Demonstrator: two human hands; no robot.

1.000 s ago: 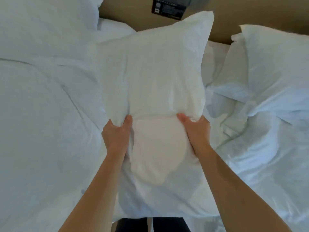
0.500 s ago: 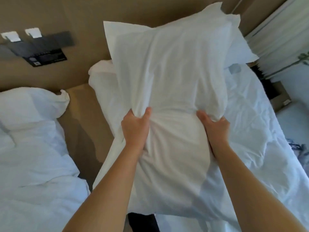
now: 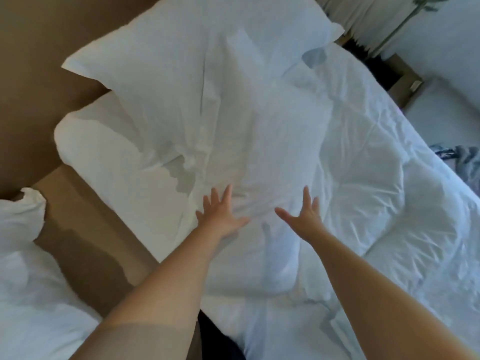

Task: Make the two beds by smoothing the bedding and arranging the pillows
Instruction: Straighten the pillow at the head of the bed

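Note:
A white pillow [image 3: 197, 81] lies at the head of the right-hand bed, slightly blurred, its corners pointing up left and up right. Under it the crumpled white duvet [image 3: 368, 193] spreads to the right. My left hand [image 3: 220, 214] and my right hand [image 3: 304, 216] are stretched out with fingers spread, just short of the pillow's near edge, holding nothing. A second bed [image 3: 33, 294] with rumpled white bedding shows at the lower left.
A brown headboard wall [image 3: 33, 61] runs along the left. A brown gap of floor [image 3: 85, 245] separates the two beds. Curtains [image 3: 363, 19] and a dark wooden side table [image 3: 400, 74] stand at the upper right; patterned cloth [image 3: 465, 162] lies at the right edge.
Both hands gripped the pillow and carried it from the left bed to the right one. Now they have let go, and the pillow has dropped at the head of the bed.

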